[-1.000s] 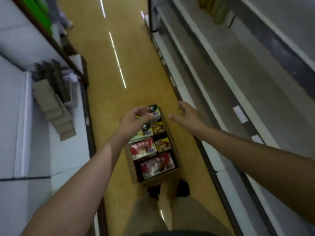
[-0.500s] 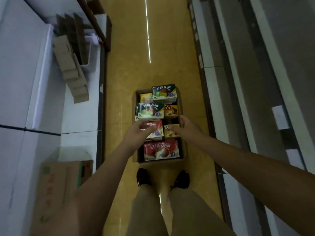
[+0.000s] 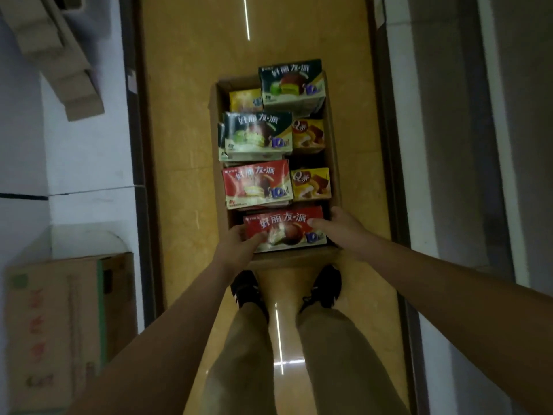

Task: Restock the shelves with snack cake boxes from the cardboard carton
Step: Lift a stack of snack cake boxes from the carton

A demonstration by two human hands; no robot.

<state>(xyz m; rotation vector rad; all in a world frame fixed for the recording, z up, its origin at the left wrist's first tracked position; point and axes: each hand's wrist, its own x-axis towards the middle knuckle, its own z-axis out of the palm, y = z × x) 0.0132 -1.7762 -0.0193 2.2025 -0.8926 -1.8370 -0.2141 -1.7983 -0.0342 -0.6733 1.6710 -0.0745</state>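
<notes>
Glossy printed snack cake boxes (image 3: 284,227); matt cardboard carton (image 3: 333,139); polished floor (image 3: 179,85).

Left hand (image 3: 239,250) and right hand (image 3: 344,232) seemingly grip the nearest red box (image 3: 284,229).

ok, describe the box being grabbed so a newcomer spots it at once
Find the open cardboard carton on the yellow floor, ahead of the person's shoes. The red snack cake box lies at its near end, held between the left hand and right hand. The other red box, one row farther, is untouched.

White shelves (image 3: 89,163) flank a glossy yellow floor (image 3: 179,85) streaked with light (image 3: 247,16).
</notes>
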